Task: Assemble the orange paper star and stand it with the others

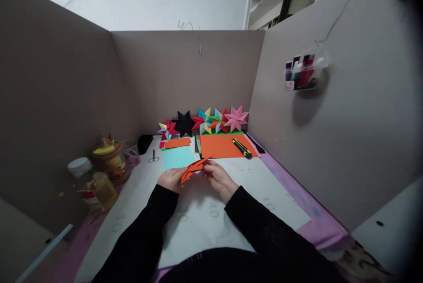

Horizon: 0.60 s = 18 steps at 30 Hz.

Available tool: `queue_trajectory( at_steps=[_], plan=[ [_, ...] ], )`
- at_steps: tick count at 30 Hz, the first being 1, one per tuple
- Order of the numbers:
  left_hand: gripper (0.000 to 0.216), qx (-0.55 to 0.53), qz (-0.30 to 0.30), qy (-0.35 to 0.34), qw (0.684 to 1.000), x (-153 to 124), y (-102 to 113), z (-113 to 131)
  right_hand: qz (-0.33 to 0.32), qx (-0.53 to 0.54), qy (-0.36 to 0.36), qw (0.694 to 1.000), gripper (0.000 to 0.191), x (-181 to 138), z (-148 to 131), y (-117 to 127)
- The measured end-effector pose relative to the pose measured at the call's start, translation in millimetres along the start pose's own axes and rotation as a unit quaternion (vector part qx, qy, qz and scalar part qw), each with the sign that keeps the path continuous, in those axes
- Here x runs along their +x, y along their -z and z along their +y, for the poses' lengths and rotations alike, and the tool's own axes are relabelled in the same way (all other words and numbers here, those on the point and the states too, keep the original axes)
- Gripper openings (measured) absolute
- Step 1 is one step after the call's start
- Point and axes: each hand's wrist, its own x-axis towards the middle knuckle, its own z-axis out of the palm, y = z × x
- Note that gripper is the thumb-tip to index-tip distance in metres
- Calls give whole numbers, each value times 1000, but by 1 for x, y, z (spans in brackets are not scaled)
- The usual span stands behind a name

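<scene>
Between my two hands is an orange folded paper piece (pixel 193 168) with pointed ends, raised a little above the white sheet on the table. My left hand (pixel 172 179) grips its left side, fingers closed on the paper. On the other side, my right hand (pixel 218 177) pinches the right edge between thumb and fingers. Just behind the hands lie a light blue paper sheet (pixel 178 157) and a stack of orange paper (pixel 216 146). My palms hide parts of the folded piece.
A yellow-black utility knife (pixel 242 148) rests on the orange stack. Small scissors (pixel 153 157) lie at left. Several folded paper stars, one pink (pixel 236 118) and one black (pixel 184 123), lean at the back panel. Jars, including a glue-like bottle (pixel 99 188), stand left. Panels enclose three sides.
</scene>
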Motion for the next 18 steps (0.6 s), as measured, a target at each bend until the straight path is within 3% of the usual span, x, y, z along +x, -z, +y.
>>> queue_trajectory(
  at_steps=[6, 12, 18],
  plan=[
    [34, -10, -1, 28, 1000, 0, -4, -1, 23, 19, 7, 1000, 32, -3, -4, -2],
    [23, -126, 27, 128, 983, 1, -9, 0, 12, 0, 125, 992, 28, -12, -5, -10],
    [23, -185, 65, 225, 954, 4, -6, 0, -30, -131, 220, 966, 13, -16, -8, -10]
  ],
)
